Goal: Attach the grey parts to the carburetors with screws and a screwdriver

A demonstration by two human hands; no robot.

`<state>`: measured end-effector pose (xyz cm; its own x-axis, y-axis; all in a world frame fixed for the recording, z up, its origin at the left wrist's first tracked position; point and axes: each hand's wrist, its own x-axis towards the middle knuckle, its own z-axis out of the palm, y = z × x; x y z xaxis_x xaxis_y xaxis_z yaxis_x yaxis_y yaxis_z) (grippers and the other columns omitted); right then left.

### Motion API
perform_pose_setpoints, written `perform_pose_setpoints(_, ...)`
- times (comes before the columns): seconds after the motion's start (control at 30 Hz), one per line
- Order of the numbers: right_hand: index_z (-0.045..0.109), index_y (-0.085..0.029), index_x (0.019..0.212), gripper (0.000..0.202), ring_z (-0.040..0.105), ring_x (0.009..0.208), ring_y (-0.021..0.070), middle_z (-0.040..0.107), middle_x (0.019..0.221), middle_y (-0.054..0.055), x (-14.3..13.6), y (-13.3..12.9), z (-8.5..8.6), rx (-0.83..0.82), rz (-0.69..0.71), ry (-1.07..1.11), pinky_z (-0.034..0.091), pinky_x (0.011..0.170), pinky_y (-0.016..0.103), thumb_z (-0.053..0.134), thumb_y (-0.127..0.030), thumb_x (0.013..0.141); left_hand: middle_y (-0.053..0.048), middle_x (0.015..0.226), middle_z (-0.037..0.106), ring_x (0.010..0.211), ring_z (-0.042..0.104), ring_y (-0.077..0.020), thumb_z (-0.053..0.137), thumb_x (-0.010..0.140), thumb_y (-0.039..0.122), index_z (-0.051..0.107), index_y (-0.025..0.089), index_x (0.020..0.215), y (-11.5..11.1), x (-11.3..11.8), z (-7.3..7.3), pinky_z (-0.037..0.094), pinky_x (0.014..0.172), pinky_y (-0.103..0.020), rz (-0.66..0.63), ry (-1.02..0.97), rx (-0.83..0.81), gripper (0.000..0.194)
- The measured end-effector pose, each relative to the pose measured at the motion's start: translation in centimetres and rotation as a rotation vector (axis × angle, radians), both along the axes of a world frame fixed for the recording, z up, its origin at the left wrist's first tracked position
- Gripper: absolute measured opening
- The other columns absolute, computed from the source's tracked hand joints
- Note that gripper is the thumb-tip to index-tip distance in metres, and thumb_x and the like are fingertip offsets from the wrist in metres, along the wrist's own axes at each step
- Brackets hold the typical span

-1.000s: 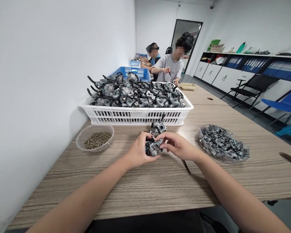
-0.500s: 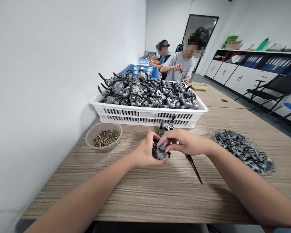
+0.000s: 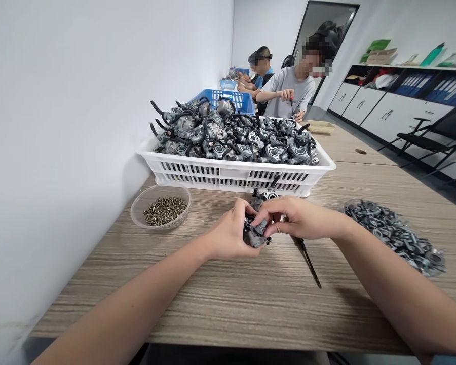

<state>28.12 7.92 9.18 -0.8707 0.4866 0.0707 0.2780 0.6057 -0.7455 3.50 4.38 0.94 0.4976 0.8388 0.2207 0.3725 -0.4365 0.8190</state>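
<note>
My left hand (image 3: 233,234) is wrapped round a grey metal carburetor-like part (image 3: 255,240), held just above the wooden table. On top of that part, the fingers of my right hand (image 3: 289,217) pinch a small grey piece (image 3: 261,226). Just behind my hands lies another metal assembly (image 3: 269,194) with a short black hose, partly hidden by my right hand. A screwdriver (image 3: 309,263) rests on the table below my right wrist, its dark shaft pointing toward me and its handle mostly hidden.
A white basket (image 3: 228,175) heaped with metal assemblies stands behind my hands. At the left is a clear bowl (image 3: 135,210) of small screws. Grey parts (image 3: 395,235) lie piled beyond my right forearm. Two people sit further back, near a blue basket (image 3: 247,104).
The view has shifted slightly, so the basket and the table items appear displaced. Both hands keep their hold on the part, with little visible change between them.
</note>
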Motion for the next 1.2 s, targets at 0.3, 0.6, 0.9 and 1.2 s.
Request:
perform_pose_setpoints(0.3, 0.083, -0.025, 0.126, 0.025, 0.077, 0.085, 0.0179, 0.084, 0.101, 0.003, 0.0, 0.6, -0.1, -0.045, -0.008, 0.006, 0.059, 0.075, 0.029, 0.083, -0.034, 0.103, -0.008, 0.112, 0.073, 0.103, 0.077, -0.0357, 0.099, 0.068, 0.043, 0.045, 0.028, 0.116, 0.5, -0.4, 0.7, 0.063, 0.083, -0.052, -0.017, 0.024, 0.027, 0.073)
perform_pose_setpoints(0.6, 0.083, -0.024, 0.125, 0.027, 0.08, 0.089, 0.0184, 0.084, 0.101, 0.002, 0.1, 1.0, -0.8, -0.156, 0.013, 0.03, 0.062, 0.081, 0.03, 0.084, -0.037, 0.101, -0.01, 0.117, 0.072, 0.101, 0.077, -0.0345, 0.097, 0.068, 0.041, 0.044, 0.027, 0.114, 0.6, -0.5, 1.1, 0.063, 0.081, -0.05, -0.046, 0.054, 0.034, 0.071)
perform_pose_setpoints(0.9, 0.083, -0.024, 0.126, 0.028, 0.075, 0.082, 0.0161, 0.082, 0.096, 0.0, 0.2, 0.8, -0.1, -0.037, -0.017, -0.014, 0.056, 0.074, 0.027, 0.085, -0.037, 0.101, -0.01, 0.114, 0.073, 0.101, 0.077, -0.0369, 0.097, 0.068, 0.044, 0.043, 0.027, 0.115, 0.5, -0.4, 1.3, 0.062, 0.082, -0.051, -0.012, 0.093, 0.009, 0.073)
perform_pose_setpoints(1.2, 0.087, -0.025, 0.124, 0.029, 0.079, 0.092, 0.0179, 0.083, 0.106, 0.004, 0.4, 1.3, -0.2, -0.051, 0.035, 0.045, 0.062, 0.083, 0.029, 0.088, -0.039, 0.099, -0.012, 0.124, 0.072, 0.107, 0.076, -0.0372, 0.096, 0.069, 0.05, 0.039, 0.027, 0.117, 0.3, -0.4, 2.3, 0.06, 0.087, -0.051, -0.011, 0.16, -0.051, 0.078)
